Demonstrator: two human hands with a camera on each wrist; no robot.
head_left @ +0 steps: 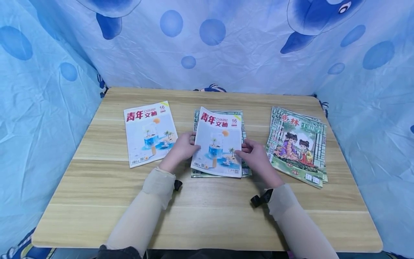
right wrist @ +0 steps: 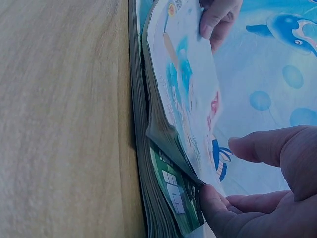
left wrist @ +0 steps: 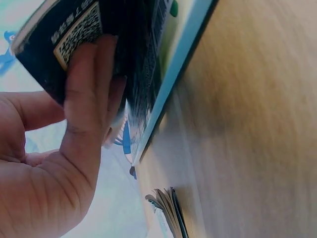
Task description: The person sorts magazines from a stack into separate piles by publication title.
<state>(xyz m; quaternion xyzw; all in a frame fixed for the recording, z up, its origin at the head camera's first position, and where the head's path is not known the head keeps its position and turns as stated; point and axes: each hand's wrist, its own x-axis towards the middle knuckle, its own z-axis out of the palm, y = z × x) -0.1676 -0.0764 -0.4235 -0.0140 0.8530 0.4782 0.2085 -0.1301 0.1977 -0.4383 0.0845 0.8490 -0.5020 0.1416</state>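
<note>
In the head view, a white magazine (head_left: 217, 144) with red title characters and a beach picture lies slightly askew over a green-covered magazine stack (head_left: 247, 171). My left hand (head_left: 183, 147) pinches its left edge, thumb on the cover and fingers against the dark back cover (left wrist: 37, 54). The left wrist view shows that side raised off the stack. At the right edge is my right hand (head_left: 257, 156). Its fingertips (right wrist: 210, 198) touch the magazine's edge from below, while the thumb (right wrist: 247, 148) stands apart from the cover in the right wrist view.
A matching white magazine (head_left: 150, 135) lies at left on the wooden table (head_left: 207, 216). Several green magazines (head_left: 295, 147) with two cartoon figures on top are stacked at right. Blue patterned curtains (head_left: 207, 61) enclose the back and sides.
</note>
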